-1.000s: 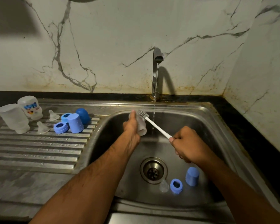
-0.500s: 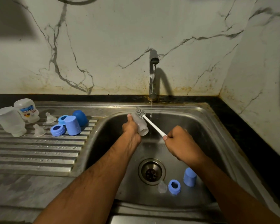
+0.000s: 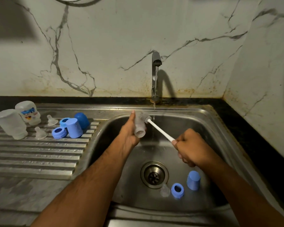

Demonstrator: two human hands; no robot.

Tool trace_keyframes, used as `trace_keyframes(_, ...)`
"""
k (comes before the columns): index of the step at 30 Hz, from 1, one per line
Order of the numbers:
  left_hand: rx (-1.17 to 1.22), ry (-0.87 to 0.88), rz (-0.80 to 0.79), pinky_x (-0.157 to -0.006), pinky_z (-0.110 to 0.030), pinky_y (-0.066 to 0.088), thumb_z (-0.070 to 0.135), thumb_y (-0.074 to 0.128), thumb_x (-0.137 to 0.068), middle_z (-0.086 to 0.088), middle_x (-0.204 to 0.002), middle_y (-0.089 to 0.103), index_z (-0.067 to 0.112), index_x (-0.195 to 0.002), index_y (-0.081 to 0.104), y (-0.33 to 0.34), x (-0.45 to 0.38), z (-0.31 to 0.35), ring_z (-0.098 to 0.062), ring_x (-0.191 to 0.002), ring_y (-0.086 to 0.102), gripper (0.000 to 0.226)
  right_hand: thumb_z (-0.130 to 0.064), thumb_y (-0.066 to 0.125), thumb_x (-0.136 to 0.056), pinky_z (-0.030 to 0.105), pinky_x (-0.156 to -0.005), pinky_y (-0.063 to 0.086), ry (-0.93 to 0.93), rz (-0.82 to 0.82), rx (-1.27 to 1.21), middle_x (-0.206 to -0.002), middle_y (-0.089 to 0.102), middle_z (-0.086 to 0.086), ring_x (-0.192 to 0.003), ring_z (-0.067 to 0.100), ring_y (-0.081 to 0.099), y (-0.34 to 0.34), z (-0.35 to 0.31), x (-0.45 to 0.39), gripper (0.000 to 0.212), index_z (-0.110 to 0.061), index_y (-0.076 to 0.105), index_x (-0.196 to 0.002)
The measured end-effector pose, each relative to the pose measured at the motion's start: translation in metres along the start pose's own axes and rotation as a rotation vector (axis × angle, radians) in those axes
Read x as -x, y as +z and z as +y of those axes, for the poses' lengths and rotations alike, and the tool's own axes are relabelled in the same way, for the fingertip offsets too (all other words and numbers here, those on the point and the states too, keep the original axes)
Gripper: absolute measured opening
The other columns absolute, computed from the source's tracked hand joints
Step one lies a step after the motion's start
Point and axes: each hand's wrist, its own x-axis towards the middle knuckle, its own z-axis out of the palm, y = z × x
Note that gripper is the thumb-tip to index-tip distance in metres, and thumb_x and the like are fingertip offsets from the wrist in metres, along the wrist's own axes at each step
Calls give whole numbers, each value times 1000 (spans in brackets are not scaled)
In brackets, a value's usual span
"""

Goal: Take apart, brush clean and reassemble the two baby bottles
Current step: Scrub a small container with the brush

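Two bottle bodies [image 3: 11, 123] stand mouth-down on the drainboard [image 3: 36, 154] beside teats, rings and caps, so that lot looks washed but unassembled. Over the sink [image 3: 208, 128], left hand [image 3: 129, 135] fingers wrap a clear bottle [image 3: 138, 127] while right hand [image 3: 191, 147] fingers clench the brush [image 3: 154, 125], scrubbing its outside beside running water. On the basin floor lie a teat [image 3: 164, 190], ring [image 3: 177, 190] and cap [image 3: 193, 180], seemingly unwashed.

1. The only print in view stands on the small white bottle [image 3: 28, 112], which sits on the ridged drainboard [image 3: 39, 154] well to the left of the fingers [image 3: 132, 115] of the left hand.
2. That label is a blue band above red and dark marks; its letters are too blurred to read.
3. No other text, brand, number or sign can be read.
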Motion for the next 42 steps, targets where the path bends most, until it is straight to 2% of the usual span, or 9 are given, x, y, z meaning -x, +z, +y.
trace_keyframes(8, -189, -52, -35, -85, -40, 55, 42, 69, -90, -15, -106, 66, 3, -116, 60, -13, 7, 6, -26, -91, 64, 47, -17, 59, -98, 34, -53, 48, 7, 80, 128, -72, 65, 20, -58, 27, 57, -29, 3, 10, 25, 2, 63, -82)
trace_keyframes(11, -390, 18, 52, -97, -51, 50, 28, 67, -93, -19, -119, 63, 5, -126, 57, -16, 7, 9, -34, -108, 61, 42, -14, 58, -97, 31, -49, 44, 14, 89, 101, -74, 67, 27, -52, 27, 55, -30, 3, 11, 25, 4, 62, -81)
trace_keyframes(16, -882, 147, -42, -77, -44, 56, 9, 58, -95, -17, -108, 66, 7, -116, 63, -14, 9, 8, -29, -95, 64, 21, -19, 62, -95, 24, -46, 38, -6, 87, 135, -58, 59, 11, -47, 21, 50, -19, 3, 5, 33, -9, 60, -64)
trace_keyframes(19, -1031, 151, -151, -89, -49, 55, 3, 55, -94, -21, -109, 68, 4, -117, 65, -15, 8, 0, -32, -101, 66, 25, -22, 63, -93, 23, -49, 37, -24, 112, 207, -59, 59, 4, -52, 17, 54, -10, 3, 1, 31, -8, 60, -66)
trace_keyframes(22, -1019, 176, -167, -97, -53, 53, -2, 55, -93, -25, -113, 68, 0, -119, 65, -17, 6, -3, -39, -108, 64, 28, -25, 64, -93, 23, -49, 38, -66, 97, 233, -58, 57, 2, -53, 13, 56, -5, 4, -2, 32, -9, 61, -66)
trace_keyframes(27, -881, 262, -142, -77, -37, 56, -3, 51, -97, -13, -98, 68, 5, -111, 69, -20, 6, 7, -25, -93, 62, 24, -26, 69, -91, 23, -49, 38, -18, 86, 238, -60, 60, 0, -57, 13, 57, -20, 3, -2, 27, -17, 63, -67)
trace_keyframes(31, -921, 232, -216, -88, -37, 52, -6, 51, -95, -16, -105, 67, 1, -120, 66, -12, 2, -11, -23, -97, 63, 30, -26, 66, -94, 25, -58, 31, -41, 184, 358, -73, 47, -6, -63, 6, 40, -27, -3, 4, 27, -24, 49, -73)
trace_keyframes(38, -847, 268, -174, -82, -35, 55, -5, 53, -95, -10, -97, 70, 8, -108, 70, -20, -12, -4, -22, -92, 66, 25, -25, 69, -92, 38, -64, 58, 15, 64, 166, -76, 71, 21, -65, 29, 66, -31, 3, 2, 22, -7, 69, -79)
trace_keyframes(42, -854, 258, -216, -74, -30, 55, -8, 53, -95, -14, -100, 68, -1, -120, 65, -11, -12, -16, -21, -90, 64, 29, -28, 69, -91, 33, -73, 50, 5, 140, 275, -80, 66, 7, -80, 25, 64, -35, 5, -4, 16, -15, 66, -82)
